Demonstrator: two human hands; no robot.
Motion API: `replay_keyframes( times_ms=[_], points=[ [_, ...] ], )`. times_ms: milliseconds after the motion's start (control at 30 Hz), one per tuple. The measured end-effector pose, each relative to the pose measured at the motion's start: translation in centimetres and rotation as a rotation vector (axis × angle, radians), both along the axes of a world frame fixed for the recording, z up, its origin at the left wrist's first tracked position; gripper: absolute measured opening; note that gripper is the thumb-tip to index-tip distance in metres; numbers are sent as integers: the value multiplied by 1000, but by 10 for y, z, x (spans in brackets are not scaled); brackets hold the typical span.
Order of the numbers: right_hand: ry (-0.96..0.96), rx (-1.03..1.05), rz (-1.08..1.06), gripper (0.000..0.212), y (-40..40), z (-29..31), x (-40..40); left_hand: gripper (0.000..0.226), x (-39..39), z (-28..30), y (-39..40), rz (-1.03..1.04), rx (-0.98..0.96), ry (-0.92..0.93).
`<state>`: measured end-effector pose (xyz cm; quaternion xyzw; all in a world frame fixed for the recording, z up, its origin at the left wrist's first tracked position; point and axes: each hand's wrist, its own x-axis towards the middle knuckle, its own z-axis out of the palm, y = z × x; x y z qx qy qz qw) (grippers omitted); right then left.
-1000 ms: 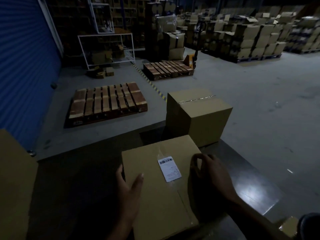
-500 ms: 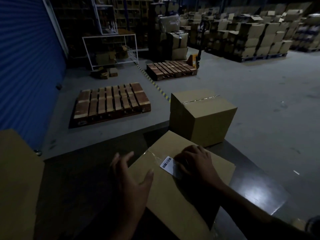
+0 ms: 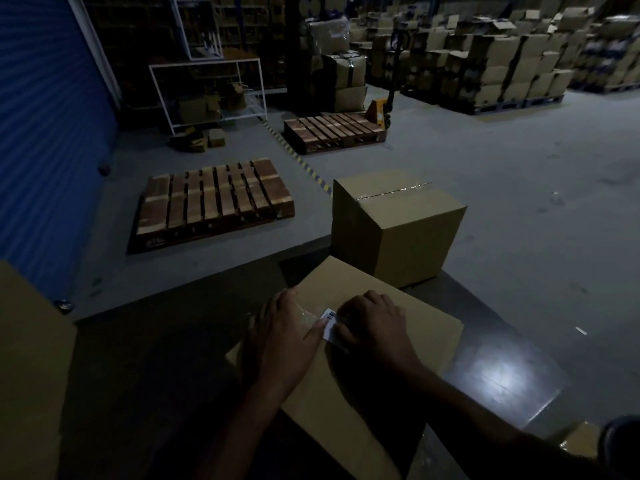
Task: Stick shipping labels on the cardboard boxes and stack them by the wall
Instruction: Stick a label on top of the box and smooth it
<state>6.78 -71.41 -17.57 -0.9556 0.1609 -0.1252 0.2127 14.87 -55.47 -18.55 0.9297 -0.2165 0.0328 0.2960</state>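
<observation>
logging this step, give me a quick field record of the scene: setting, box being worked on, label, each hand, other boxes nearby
setting: dim warehouse, dark table
worked box: cardboard box lying on the table, nearest the person
label: white label with barcode on the box top, mostly covered by the hands
left hand: flat on the box, thumb at the label edge
right hand: fingers pressing down on the label
other boxes: taped box just behind, no label visible
floor: wooden pallet by the blue wall

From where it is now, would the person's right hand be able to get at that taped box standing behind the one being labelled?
Probably yes. The right hand presses the label on the near box; the taped box stands just beyond it on the same table, with nothing between them.
</observation>
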Motion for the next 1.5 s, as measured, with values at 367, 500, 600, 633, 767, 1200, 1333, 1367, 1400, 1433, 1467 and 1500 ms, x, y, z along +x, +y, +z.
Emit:
replay_keyframes(
  times_ms=[367,500,600,633,767,1200,1333,1367,1400,1433,1467,1500],
  points=[
    [1,66,21,22,-5,3,-6,80,-2,5,0,8,21,63],
    [-51,-9,-98,29,-6,0,-31,82,0,6,0,52,11,50],
    [9,-164,-154,32,-6,-5,-68,93,0,6,-1,122,0,82],
    [10,-201,-170,32,-2,-7,-80,96,-1,6,-2,132,-8,100],
    [-123,-117,-246,26,16,-13,-98,96,-4,10,-2,152,11,116],
    [102,3,212,35,-49,9,-22,130,-18,10,63,199,-55,326],
    [47,-16,211,46,-21,6,-24,121,-21,10,46,97,-126,192],
    [22,-35,194,44,-13,5,-27,121,-22,9,42,71,-132,184],
    [5,-48,174,46,-9,4,-29,121,-21,6,40,52,-138,189],
    [-1,-68,162,51,-5,4,-30,121,-20,3,39,41,-144,196],
    [7,-89,160,56,-4,4,-30,119,-19,1,39,34,-161,196],
    [13,-111,163,57,-3,5,-31,116,-18,-2,39,36,-175,194]
  ],
)
